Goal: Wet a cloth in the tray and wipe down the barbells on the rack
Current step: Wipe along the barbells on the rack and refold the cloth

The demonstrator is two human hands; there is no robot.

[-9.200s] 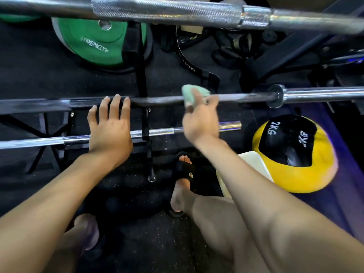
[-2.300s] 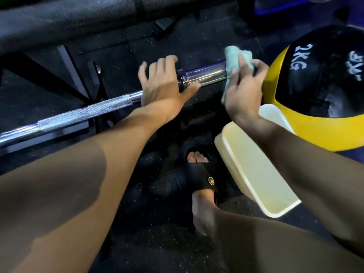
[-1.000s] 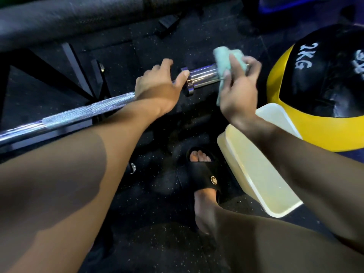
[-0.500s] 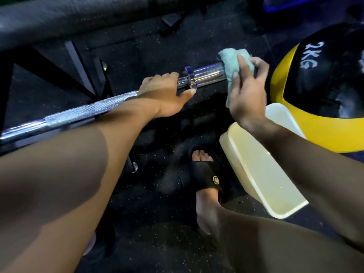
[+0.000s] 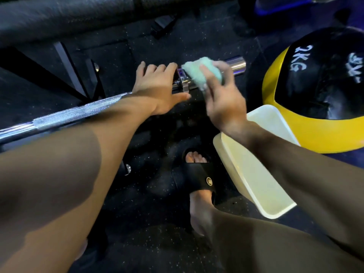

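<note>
Laid the left hand [image 5: 157, 91] on the barbell [image 5: 78, 113], fingers straight and spread, thumb out to the side, gripping nothing. Rested it just beside the shiny ring on the bar.

Held a soft green cloth [image 5: 201, 72] in the right hand [image 5: 222, 101], fingers over the top and thumb below, pinching it. Pressed the cloth onto the smooth shiny end of the barbell, right next to the left hand. Left a short bit of the bar's end poking out past the cloth, toward the ball [image 5: 315, 99]. Looked a little blurry around the right hand.

Hung low over the dark speckled floor [image 5: 137, 56], that barbell, with its rough silver part off to the left and the left arm across it. Stood behind it on the left, the black legs of the rack [image 5: 74, 75]. Stretched across the top, 1 fat dark bar [image 5: 69, 16], too blurry to say more.

Sat on the floor under the right arm, a pale yellow tray [image 5: 254, 174], partly hidden by that arm. Could not tell if any water was inside. Had its far corner just beside the big yellow and black ball marked 2KG.

Planted 1 foot in a black sandal [image 5: 202, 178] on the floor, just left of the tray.
</note>
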